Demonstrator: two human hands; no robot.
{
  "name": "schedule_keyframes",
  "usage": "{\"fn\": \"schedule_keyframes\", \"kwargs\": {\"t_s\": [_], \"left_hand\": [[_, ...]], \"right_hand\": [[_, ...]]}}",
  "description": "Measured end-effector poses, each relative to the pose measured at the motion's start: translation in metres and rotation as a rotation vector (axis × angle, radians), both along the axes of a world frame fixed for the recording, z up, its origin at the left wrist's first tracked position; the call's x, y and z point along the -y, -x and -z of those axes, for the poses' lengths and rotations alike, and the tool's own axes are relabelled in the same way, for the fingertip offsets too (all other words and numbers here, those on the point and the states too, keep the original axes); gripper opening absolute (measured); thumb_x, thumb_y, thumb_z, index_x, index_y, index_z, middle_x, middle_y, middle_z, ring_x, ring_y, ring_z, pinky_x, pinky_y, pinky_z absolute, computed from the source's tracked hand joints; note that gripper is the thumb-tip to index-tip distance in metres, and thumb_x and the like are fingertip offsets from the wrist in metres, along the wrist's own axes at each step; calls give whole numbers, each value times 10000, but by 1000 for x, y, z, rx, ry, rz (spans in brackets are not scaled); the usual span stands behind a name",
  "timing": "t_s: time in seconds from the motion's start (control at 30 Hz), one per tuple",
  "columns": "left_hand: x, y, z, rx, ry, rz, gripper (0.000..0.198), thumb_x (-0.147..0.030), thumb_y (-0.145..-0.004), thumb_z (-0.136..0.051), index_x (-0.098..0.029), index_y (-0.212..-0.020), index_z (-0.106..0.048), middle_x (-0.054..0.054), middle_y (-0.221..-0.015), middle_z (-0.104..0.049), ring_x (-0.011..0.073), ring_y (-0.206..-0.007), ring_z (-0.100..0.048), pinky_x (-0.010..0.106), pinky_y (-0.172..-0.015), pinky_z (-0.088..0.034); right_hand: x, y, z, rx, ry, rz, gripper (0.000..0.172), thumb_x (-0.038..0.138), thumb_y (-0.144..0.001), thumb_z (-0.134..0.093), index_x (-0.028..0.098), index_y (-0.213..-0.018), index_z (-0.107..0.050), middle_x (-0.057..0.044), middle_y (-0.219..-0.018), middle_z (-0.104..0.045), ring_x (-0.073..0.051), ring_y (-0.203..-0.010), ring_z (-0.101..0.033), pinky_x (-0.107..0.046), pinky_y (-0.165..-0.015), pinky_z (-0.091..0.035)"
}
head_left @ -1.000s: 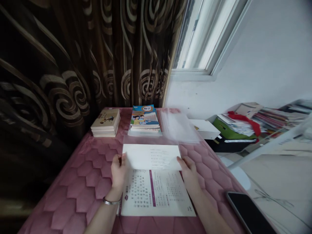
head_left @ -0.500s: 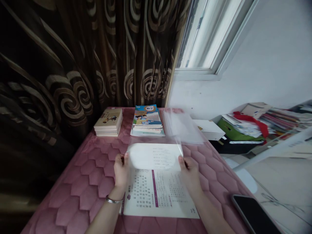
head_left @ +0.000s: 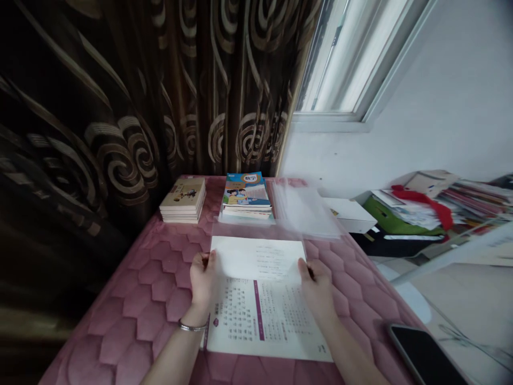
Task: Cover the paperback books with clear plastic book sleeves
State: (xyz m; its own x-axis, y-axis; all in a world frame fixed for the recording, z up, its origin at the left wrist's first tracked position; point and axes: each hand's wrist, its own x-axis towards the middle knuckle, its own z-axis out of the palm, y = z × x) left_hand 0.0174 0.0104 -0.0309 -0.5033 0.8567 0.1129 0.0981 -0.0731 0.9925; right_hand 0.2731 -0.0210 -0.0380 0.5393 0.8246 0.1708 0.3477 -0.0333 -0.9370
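Observation:
An open book (head_left: pixel 240 315) lies on the pink quilted surface, showing printed columns and a purple strip. Its far part is a mostly white leaf (head_left: pixel 236 256), lifted off the near page. My left hand (head_left: pixel 203 275) is closed on that leaf's left edge, thumb on top; a silver bracelet circles the wrist. On the right edge my right hand (head_left: pixel 315 280) pinches in the same way. A clear plastic book cover (head_left: pixel 256 229) sticks out past the leaf's far edge, between both hands. How far it wraps the book is hard to see.
Beyond the book stand a stack of beige books (head_left: pixel 183 200), a pile of textbooks (head_left: pixel 247 195) and clear plastic sheets (head_left: pixel 306 208). A white box (head_left: pixel 350 214) is at the right edge. A phone (head_left: pixel 428 355) lies near right. The pink quilted surface (head_left: pixel 156 294) meets the curtain (head_left: pixel 224 80).
The whole view has shifted slightly, so things appear a little farther right. Both hands keep their hold on the leaf's edges. The clear plastic shows a bit more beyond the leaf.

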Motion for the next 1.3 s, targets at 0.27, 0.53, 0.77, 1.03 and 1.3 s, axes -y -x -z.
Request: {"fn": "schedule_keyframes", "kwargs": {"t_s": [0.27,0.53,0.77,1.03,1.3], "left_hand": [[-4,1,-4,245,-11,26,373,-429,-586,-744,-190,-698,-480,-59,-589,-528,85,-525,-480,209,-532,-388],[-1,-3,-6,288,-37,102,413,-442,-671,-711,-147,-927,-577,3,-736,-618,114,-633,-547,224,-590,-425],[5,-6,-12,199,-23,89,376,-521,-722,-665,-160,-741,-560,-27,-633,-567,97,-557,-482,198,-520,-376],[7,-2,-10,184,5,258,369,-478,-726,-681,-147,-862,-592,-29,-681,-571,88,-575,-474,181,-524,-378],[9,-9,-16,210,50,195,386,-517,-700,-688,-159,-741,-551,-56,-600,-517,81,-529,-429,179,-490,-364]], "right_hand": [[0,3,0,-36,-24,-14,465,664,-733,-537,227,-593,-461,14,-524,-472,-164,-533,-419,-288,-503,-309],[2,5,-3,-1,-72,-17,492,682,-770,-512,217,-617,-465,18,-549,-472,-155,-542,-428,-281,-503,-332],[3,7,-8,12,-23,-42,498,679,-792,-488,206,-638,-472,4,-553,-512,-157,-539,-464,-270,-493,-349],[2,-2,-15,-210,-20,-121,419,599,-737,-610,203,-629,-527,5,-582,-528,-164,-559,-471,-270,-497,-370],[0,-5,-18,-180,-31,-175,428,610,-706,-620,201,-602,-547,-12,-571,-550,-175,-544,-470,-284,-481,-367]]}}
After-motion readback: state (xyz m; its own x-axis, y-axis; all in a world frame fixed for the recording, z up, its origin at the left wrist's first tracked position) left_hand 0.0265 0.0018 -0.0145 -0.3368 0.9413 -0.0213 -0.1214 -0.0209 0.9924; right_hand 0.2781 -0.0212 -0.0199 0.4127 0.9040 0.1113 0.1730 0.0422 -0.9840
